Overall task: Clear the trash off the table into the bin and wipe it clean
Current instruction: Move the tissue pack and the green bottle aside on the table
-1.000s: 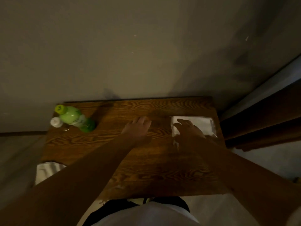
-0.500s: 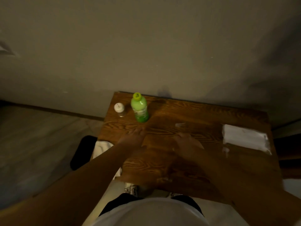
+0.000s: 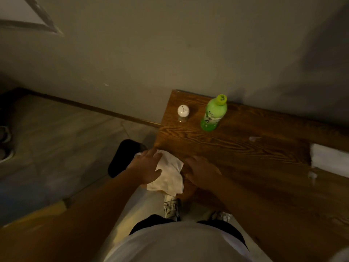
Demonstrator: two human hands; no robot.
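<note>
The brown wooden table (image 3: 245, 154) stands against the wall. My right hand (image 3: 203, 173) lies flat, palm down, on its near left corner and holds nothing that I can see. Beside it my left hand (image 3: 147, 167) is spread over a white sheet (image 3: 170, 178), bag or paper, I cannot tell which. That sheet hangs just off the table's left edge, over a black bin (image 3: 120, 159) on the floor. Two small white scraps, one (image 3: 254, 138) further back and one (image 3: 311, 174) at the right, lie on the tabletop.
A green bottle (image 3: 214, 114) and a white-capped shaker (image 3: 183, 112) stand upright at the back left of the table. A white tissue pack (image 3: 328, 161) lies at the right edge. My shoes (image 3: 171, 207) are by the table's near edge.
Both hands have slid left across the tabletop from the tissue pack to the left corner. The left hand has passed the edge and is now over the white sheet. The view has turned left.
</note>
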